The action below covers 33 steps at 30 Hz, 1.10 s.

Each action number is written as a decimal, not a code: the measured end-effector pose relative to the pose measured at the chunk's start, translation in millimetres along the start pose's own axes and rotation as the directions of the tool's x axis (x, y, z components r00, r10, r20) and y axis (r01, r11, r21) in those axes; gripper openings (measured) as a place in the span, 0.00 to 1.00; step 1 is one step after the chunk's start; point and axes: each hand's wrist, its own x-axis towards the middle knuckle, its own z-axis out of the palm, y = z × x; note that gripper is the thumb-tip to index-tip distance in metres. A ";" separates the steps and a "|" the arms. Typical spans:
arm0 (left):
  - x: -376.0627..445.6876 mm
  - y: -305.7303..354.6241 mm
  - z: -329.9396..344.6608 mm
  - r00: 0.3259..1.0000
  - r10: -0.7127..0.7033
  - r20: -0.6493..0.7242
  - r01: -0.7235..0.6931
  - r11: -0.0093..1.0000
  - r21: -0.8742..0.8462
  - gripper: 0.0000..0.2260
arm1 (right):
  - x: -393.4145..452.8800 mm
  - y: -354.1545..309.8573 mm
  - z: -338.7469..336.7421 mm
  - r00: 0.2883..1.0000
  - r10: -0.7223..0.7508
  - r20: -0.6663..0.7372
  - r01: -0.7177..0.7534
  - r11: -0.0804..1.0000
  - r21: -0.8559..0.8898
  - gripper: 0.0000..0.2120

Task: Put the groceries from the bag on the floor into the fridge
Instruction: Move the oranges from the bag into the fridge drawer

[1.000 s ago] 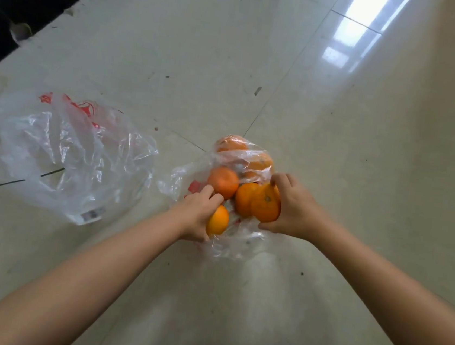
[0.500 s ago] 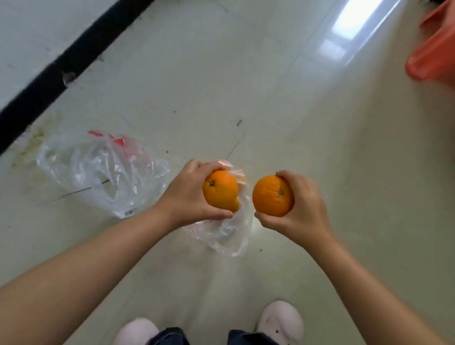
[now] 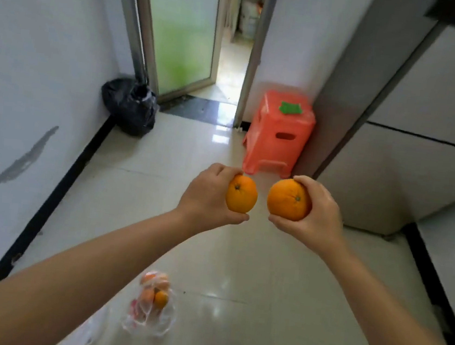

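My left hand grips one orange and my right hand grips a second, larger orange. Both are held up side by side at mid-frame, well above the floor. Far below them a clear plastic bag lies on the tiles with several oranges still inside. The grey fridge stands at the right with its doors closed.
A red plastic stool stands against the fridge's side, just beyond my hands. A black rubbish bag sits in the left corner by a glass door. An empty clear bag lies at the bottom left. White walls run along both sides.
Both hands have risen from the floor bag with an orange each. The view has lifted from the floor to the corridor, fridge and stool.
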 end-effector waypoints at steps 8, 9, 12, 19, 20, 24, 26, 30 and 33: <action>67.9 211.9 -45.2 0.923 0.366 -0.121 -0.367 0.930 0.012 0.34 | -11.5 5.3 -241.4 0.950 -0.016 -0.310 -0.006 0.998 -0.070 0.35; 78.5 238.5 -45.3 0.904 0.403 -0.142 -0.405 0.914 0.015 0.34 | -11.0 13.1 -267.7 0.939 -0.025 -0.344 -0.005 0.996 -0.085 0.35; 111.4 319.7 -41.3 0.860 0.457 -0.226 -0.467 0.884 0.011 0.33 | -4.5 40.1 -345.2 0.898 -0.064 -0.435 0.013 0.993 -0.120 0.35; 195.0 492.0 -12.1 0.809 0.434 -0.397 -0.486 0.873 -0.035 0.32 | 36.5 114.4 -508.7 0.797 -0.152 -0.585 0.060 0.983 -0.174 0.35; 207.1 511.5 -8.0 0.807 0.423 -0.411 -0.479 0.877 -0.037 0.32 | 44.7 123.5 -526.6 0.783 -0.165 -0.600 0.067 0.981 -0.182 0.35; 260.2 575.8 4.0 0.825 0.378 -0.420 -0.439 0.897 -0.054 0.31 | 87.1 158.7 -586.4 0.739 -0.166 -0.653 0.099 0.986 -0.138 0.34; 292.6 601.0 6.5 0.825 0.358 -0.438 -0.428 0.901 -0.069 0.30 | 116.7 177.4 -609.5 0.737 -0.157 -0.657 0.117 0.988 -0.105 0.34; 375.4 646.9 2.5 0.828 0.281 -0.485 -0.382 0.916 -0.123 0.30 | 190.9 210.3 -649.4 0.718 -0.188 -0.670 0.147 0.982 -0.118 0.34; 442.2 675.6 -1.9 0.838 0.262 -0.480 -0.345 0.934 -0.092 0.29 | 252.5 228.3 -675.7 0.704 -0.235 -0.671 0.155 0.972 -0.178 0.35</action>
